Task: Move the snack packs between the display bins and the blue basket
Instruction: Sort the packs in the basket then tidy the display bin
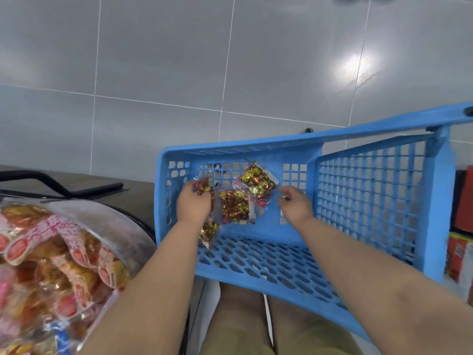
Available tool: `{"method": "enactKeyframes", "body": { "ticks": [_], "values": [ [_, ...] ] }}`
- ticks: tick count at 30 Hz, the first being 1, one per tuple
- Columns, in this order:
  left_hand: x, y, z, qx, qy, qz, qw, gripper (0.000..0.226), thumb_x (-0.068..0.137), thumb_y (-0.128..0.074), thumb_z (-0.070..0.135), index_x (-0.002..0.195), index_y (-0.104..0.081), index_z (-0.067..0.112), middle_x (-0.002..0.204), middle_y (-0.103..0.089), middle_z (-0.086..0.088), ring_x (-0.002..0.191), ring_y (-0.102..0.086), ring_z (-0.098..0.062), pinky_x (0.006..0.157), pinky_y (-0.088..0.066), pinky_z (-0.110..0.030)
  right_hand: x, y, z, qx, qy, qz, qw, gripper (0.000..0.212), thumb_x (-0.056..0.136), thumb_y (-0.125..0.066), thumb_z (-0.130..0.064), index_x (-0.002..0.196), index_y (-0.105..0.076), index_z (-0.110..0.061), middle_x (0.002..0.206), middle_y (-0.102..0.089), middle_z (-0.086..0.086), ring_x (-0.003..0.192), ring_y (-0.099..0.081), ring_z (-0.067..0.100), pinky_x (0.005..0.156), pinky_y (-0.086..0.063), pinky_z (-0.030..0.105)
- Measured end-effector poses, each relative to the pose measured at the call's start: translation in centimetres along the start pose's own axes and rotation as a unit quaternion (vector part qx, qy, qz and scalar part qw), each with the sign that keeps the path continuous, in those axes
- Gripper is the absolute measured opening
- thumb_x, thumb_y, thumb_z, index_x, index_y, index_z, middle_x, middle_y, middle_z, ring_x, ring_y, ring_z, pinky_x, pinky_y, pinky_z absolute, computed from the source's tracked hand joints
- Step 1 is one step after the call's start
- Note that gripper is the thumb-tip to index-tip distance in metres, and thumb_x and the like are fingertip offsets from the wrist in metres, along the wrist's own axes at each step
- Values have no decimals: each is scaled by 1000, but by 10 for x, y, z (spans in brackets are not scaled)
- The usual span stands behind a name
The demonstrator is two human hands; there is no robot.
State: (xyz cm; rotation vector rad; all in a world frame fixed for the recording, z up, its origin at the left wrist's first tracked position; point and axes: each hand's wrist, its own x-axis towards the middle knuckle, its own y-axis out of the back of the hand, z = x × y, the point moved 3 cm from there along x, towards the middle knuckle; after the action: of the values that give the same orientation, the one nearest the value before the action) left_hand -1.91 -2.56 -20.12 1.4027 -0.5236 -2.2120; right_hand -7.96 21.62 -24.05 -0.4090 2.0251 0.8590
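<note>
The blue basket (371, 190) stands in front of me on the tiled floor, with both my arms reaching into it. My left hand (193, 204) grips a clear snack pack (203, 187) of red and gold sweets at the basket's left side; another pack (209, 233) shows under the wrist. A second snack pack (235, 206) lies flat in the middle. My right hand (294, 204) pinches the clear corner of a third snack pack (257, 183), which tilts up against the far wall.
A display bin (110, 219) at the lower left holds several orange and pink snack packs (51, 262). Red boxes (463, 252) stand at the right edge. A black bar (61, 187) lies behind the bin. My knees are below the basket.
</note>
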Motion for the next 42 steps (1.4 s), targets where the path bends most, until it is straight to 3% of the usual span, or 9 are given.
{"method": "enactKeyframes", "body": {
  "ticks": [6, 13, 18, 23, 29, 32, 37, 40, 42],
  "values": [
    [-17, 12, -14, -104, -30, -10, 994, 16, 94, -57, 28, 101, -49, 40, 112, -63, 3, 108, -60, -21, 94, -49, -48, 51, -26, -40, -146, 68, 0, 987, 76, 79, -74, -36, 141, -37, -13, 145, -37, 8, 134, -31, 25, 110, -25, 31],
    [-19, 10, -22, -196, 12, -31, 980, 23, 98, -51, 18, 96, -44, 40, 105, -59, 3, 101, -59, -18, 82, -52, -39, 70, -28, -48, -400, 81, -6, 913, 95, 68, -71, -63, 142, -31, -19, 142, -39, 8, 132, -34, 28, 105, -31, 42],
    [-21, 14, -18, -202, 40, -41, 978, 23, 96, -53, 14, 99, -48, 36, 107, -61, -1, 101, -61, -22, 82, -53, -42, 57, -4, -22, -74, -46, -50, 995, 69, 69, -75, -56, 119, -54, -12, 119, -60, 7, 101, -59, 23, 83, -51, 34],
    [-35, 11, -5, -322, 105, -123, 933, 25, 96, -51, 4, 105, -50, 27, 110, -61, -8, 98, -64, -29, 77, -56, -54, 3, -1, -25, 237, -76, -140, 958, 43, 77, -68, -53, 102, -60, -19, 99, -73, 1, 91, -69, 16, 73, -56, 28],
    [-50, 8, 7, -417, 134, -172, 882, 41, 92, -55, 39, 125, -52, 17, 118, -63, -16, 102, -65, -33, 85, -54, -52, -57, -47, -66, 202, 58, -178, 961, 12, 87, -63, -36, 85, -58, -26, 82, -66, -15, 69, -65, -10, 57, -48, 6],
    [-46, 17, 1, -321, 96, -141, 932, 51, 68, -78, 38, 112, -54, 27, 112, -66, -11, 94, -69, -29, 77, -58, -52, -68, -66, -80, 169, 107, -199, 959, 11, 89, -63, -28, 95, -63, -18, 89, -71, -6, 84, -67, 4, 74, -52, 18],
    [-34, 27, -18, -285, 80, -69, 953, 45, 75, -80, 24, 112, -55, 28, 111, -67, -5, 94, -69, -25, 76, -59, -49, -44, -73, -73, 192, 65, -183, 962, 14, 92, -48, -37, 83, -55, -27, 91, -64, -6, 84, -62, 7, 63, -47, 17],
    [-27, 28, -25, -281, 87, -33, 955, 40, 76, -80, 25, 105, -53, 32, 106, -65, -1, 94, -68, -25, 80, -58, -51, -1, -65, -39, 26, -8, -1, 1000, 30, 92, -54, -29, 119, -54, -16, 129, -50, 10, 115, -49, 23, 91, -41, 29],
    [-26, 27, -26, -268, 82, -26, 960, 34, 77, -79, 25, 94, -51, 34, 101, -64, 2, 92, -67, -24, 81, -57, -51, 16, -70, -20, -117, -12, -24, 993, 62, 87, -64, -33, 140, -38, -11, 141, -38, 12, 129, -38, 29, 105, -34, 35]
  ]
}}
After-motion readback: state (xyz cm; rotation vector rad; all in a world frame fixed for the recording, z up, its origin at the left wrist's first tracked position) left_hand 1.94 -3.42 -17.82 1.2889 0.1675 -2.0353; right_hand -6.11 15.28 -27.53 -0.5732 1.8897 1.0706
